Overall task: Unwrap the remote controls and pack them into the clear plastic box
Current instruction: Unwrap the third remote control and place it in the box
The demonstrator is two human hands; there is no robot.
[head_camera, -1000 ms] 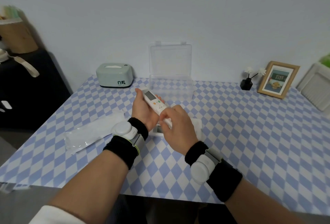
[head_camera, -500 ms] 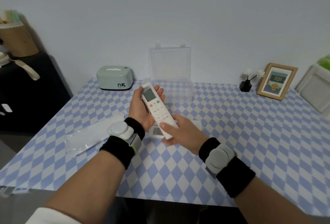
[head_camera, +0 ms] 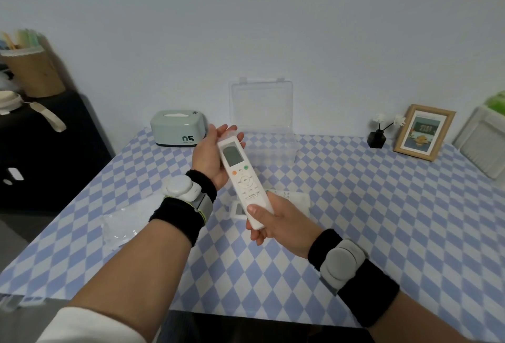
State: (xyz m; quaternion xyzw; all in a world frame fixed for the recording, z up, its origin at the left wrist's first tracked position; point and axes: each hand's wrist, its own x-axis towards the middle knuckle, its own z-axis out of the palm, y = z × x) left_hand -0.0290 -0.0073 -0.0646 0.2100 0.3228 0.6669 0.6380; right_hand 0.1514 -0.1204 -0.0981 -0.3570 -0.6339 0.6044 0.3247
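Above the bench [head_camera: 382, 219] centre: one white remote [head_camera: 243, 178] is held clear of the cloth, in front of the clear plastic box [head_camera: 273, 151] and outside it.
Remote count: two; the second remote [head_camera: 237, 210] lies flat on the bench directly beneath the held one, partly hidden.
Wrapper count: one clear wrapper [head_camera: 120, 222], on the bench left of the left forearm.
Box: one; base on the bench by the wall, lid [head_camera: 261, 104] standing upright and open.
Remote axis: long axis runs near-right to far-left; screen end points away from the person toward the wall; button face is turned up to the camera.
Right grip [head_camera: 276, 222]: closed round the remote's near end, thumb on its face.
Left grip [head_camera: 211, 156]: open, fingers straight behind the screen end; contact cannot be confirmed.
Other items: one green tissue box [head_camera: 177, 129], one black vase [head_camera: 376, 139] and one picture frame [head_camera: 423, 132], all along the wall.
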